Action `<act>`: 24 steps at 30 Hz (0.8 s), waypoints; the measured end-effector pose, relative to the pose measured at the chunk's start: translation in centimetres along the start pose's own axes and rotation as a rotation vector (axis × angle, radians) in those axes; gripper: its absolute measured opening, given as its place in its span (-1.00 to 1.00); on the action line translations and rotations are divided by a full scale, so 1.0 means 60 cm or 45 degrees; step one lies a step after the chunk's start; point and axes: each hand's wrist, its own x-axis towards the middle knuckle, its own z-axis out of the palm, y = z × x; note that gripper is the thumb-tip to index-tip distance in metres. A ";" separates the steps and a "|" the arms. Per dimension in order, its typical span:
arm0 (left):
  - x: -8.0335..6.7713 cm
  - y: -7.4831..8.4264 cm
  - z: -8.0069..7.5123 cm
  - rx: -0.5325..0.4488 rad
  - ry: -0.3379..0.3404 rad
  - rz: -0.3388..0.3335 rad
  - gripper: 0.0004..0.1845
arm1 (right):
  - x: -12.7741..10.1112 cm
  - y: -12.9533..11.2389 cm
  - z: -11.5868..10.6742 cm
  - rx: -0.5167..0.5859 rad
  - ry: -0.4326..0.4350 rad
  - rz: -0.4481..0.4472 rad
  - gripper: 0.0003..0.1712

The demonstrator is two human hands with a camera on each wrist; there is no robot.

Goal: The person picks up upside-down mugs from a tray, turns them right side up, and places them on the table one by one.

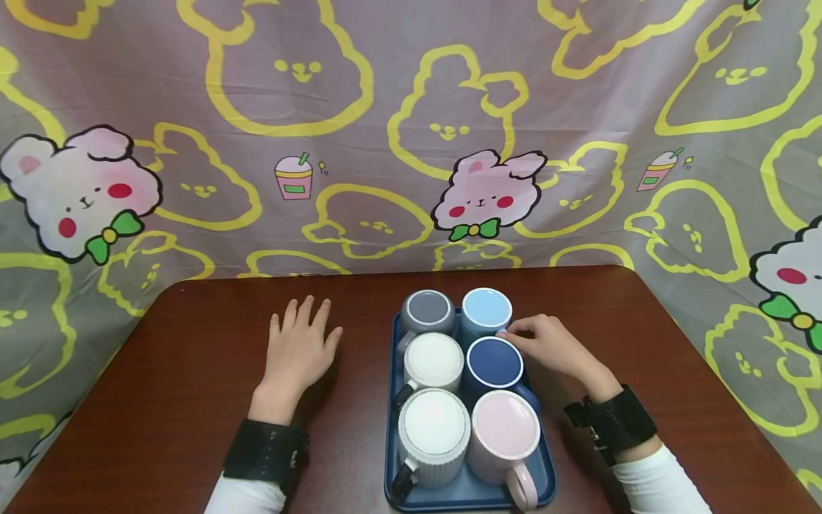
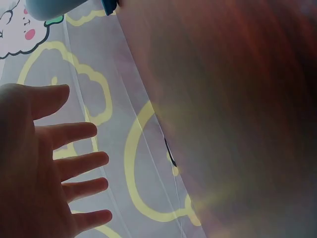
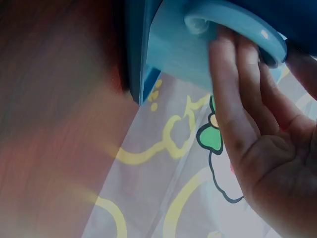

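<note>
I can read no brand or lettering anywhere, neither on the six mugs nor on the black wrist straps. My right hand (image 1: 552, 348) reaches in from the right edge of the blue tray (image 1: 541, 477), its grip curling the fingers (image 3: 233, 74) onto the handle of the light blue mug (image 1: 486, 309), which stands upside down at the tray's far right corner, beside the grey mug (image 1: 428, 310) and behind the navy mug (image 1: 493, 363). My left hand (image 1: 300, 350) lies flat on the brown counter (image 1: 193, 357) left of the tray, palm down, fingers spread, its grip released.
</note>
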 end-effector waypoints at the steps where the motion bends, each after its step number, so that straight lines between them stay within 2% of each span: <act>1: 0.000 -0.001 -0.001 0.002 -0.001 -0.003 -0.37 | 0.000 -0.001 0.000 0.007 -0.003 0.013 -0.74; 7: -0.003 -0.011 -0.003 0.014 -0.008 -0.015 -0.37 | 0.001 -0.005 -0.001 0.039 -0.015 0.095 -0.76; 17: -0.006 -0.025 -0.009 0.018 -0.012 -0.029 -0.37 | 0.001 -0.003 0.000 0.120 -0.039 0.157 -0.76; 24: -0.015 -0.038 -0.013 0.020 -0.005 -0.044 -0.39 | 0.000 -0.007 -0.002 0.124 -0.042 0.173 -0.73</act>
